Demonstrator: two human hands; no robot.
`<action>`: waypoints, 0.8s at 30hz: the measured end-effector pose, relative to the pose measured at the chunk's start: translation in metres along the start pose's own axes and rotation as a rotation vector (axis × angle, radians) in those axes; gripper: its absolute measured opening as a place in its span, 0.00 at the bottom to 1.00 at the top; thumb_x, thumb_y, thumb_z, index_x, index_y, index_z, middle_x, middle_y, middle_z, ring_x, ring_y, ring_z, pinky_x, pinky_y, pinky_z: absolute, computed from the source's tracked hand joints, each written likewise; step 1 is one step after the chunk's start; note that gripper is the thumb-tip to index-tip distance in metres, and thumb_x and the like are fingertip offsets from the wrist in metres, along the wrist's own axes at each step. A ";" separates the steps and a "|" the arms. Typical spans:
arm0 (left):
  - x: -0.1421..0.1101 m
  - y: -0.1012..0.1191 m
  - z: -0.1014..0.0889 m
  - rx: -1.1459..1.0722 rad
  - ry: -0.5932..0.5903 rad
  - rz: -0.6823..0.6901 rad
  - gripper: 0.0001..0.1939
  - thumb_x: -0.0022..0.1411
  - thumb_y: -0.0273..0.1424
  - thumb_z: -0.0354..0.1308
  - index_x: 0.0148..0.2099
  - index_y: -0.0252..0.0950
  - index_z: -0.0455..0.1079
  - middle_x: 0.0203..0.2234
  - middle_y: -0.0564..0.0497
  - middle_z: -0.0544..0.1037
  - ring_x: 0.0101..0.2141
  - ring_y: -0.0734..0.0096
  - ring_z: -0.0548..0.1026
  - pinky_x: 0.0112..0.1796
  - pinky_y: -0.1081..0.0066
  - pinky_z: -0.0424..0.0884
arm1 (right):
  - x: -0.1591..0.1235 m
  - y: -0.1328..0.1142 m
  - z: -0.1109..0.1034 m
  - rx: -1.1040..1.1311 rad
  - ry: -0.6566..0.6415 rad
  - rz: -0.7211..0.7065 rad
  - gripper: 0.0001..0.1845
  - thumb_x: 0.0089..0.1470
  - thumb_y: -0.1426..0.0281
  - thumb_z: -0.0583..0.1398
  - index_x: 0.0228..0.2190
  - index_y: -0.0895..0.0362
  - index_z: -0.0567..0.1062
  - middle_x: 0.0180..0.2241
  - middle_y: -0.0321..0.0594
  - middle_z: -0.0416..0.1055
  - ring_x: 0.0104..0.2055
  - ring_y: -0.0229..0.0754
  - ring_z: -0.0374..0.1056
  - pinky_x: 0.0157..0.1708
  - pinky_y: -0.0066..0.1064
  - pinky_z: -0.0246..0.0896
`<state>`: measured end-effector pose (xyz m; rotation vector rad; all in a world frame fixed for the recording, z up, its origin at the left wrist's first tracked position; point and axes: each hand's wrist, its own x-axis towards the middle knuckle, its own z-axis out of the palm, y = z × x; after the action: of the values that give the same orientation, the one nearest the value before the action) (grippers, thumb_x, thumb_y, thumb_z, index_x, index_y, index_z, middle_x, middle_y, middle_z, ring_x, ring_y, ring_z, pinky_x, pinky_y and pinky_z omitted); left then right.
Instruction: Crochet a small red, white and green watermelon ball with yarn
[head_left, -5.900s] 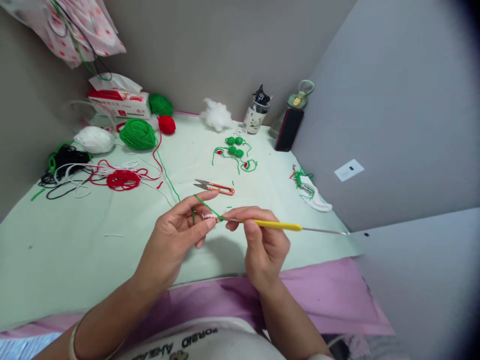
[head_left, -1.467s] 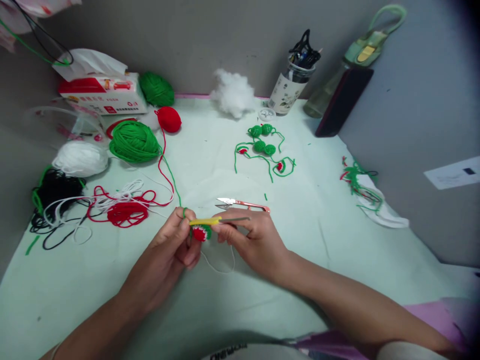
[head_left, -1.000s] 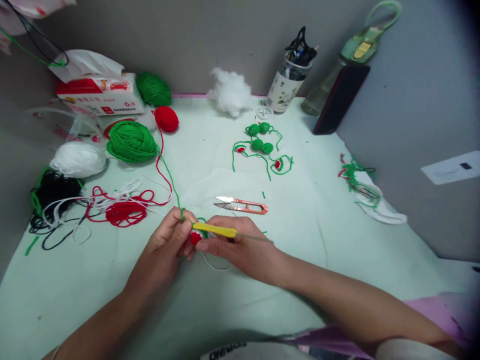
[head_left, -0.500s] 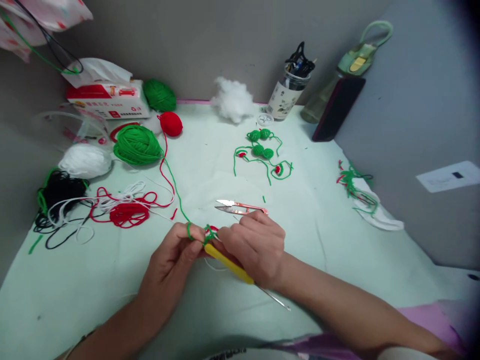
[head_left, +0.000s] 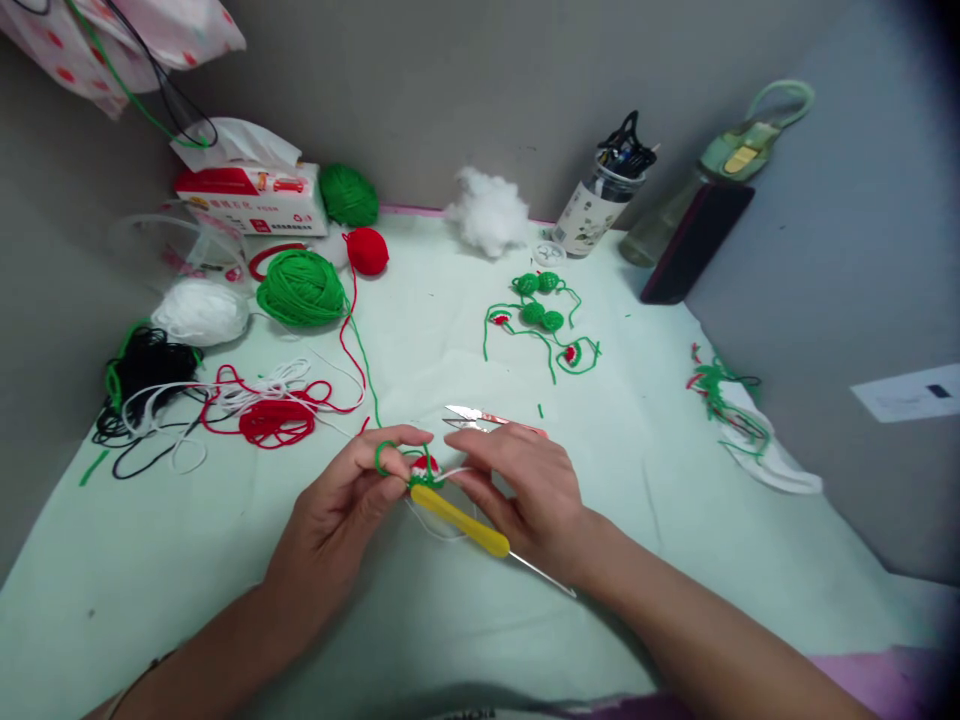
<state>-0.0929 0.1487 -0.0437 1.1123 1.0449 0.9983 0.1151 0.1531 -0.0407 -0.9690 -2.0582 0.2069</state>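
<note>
Grey walls [head_left: 390, 110] enclose a pale surface [head_left: 187, 560]; above it the left hand [head_left: 341, 505] has its grip closed on a red-and-green crochet piece [head_left: 426, 468], a yellow-handled hook [head_left: 461, 522] at its lower edge. White yarn [head_left: 454, 472] runs from it toward the right hand [head_left: 529, 485], whose grip cannot be judged.

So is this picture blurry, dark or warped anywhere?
Head view: the top right corner fades to black; the bottle and pen jar lean right, perhaps from lens stretch; small print on the tissue pack looks soft; a shadow darkens the bottom middle; the yellow hook shows clearly.
</note>
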 end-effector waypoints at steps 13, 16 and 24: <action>0.001 -0.004 0.005 -0.275 -0.232 -0.275 0.09 0.71 0.38 0.60 0.38 0.42 0.73 0.34 0.53 0.77 0.36 0.68 0.76 0.41 0.69 0.74 | 0.000 0.004 -0.006 0.007 -0.127 -0.053 0.12 0.70 0.71 0.53 0.43 0.56 0.77 0.24 0.33 0.73 0.26 0.35 0.67 0.31 0.30 0.59; 0.002 -0.005 0.005 -0.346 -0.262 -0.332 0.08 0.70 0.37 0.62 0.37 0.41 0.73 0.32 0.53 0.76 0.36 0.70 0.74 0.41 0.71 0.72 | -0.001 0.002 -0.008 -0.051 -0.144 -0.065 0.12 0.69 0.71 0.54 0.37 0.57 0.77 0.22 0.32 0.70 0.25 0.36 0.65 0.31 0.31 0.60; 0.007 0.000 -0.004 -0.276 -0.245 -0.299 0.10 0.64 0.37 0.67 0.34 0.38 0.75 0.34 0.51 0.74 0.34 0.69 0.70 0.36 0.74 0.67 | -0.002 0.011 -0.018 0.006 -0.157 -0.034 0.11 0.67 0.73 0.54 0.39 0.56 0.77 0.24 0.33 0.73 0.26 0.35 0.67 0.34 0.29 0.65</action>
<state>-0.0951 0.1557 -0.0451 0.8001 0.8172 0.7211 0.1356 0.1564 -0.0353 -0.9391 -2.2143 0.2786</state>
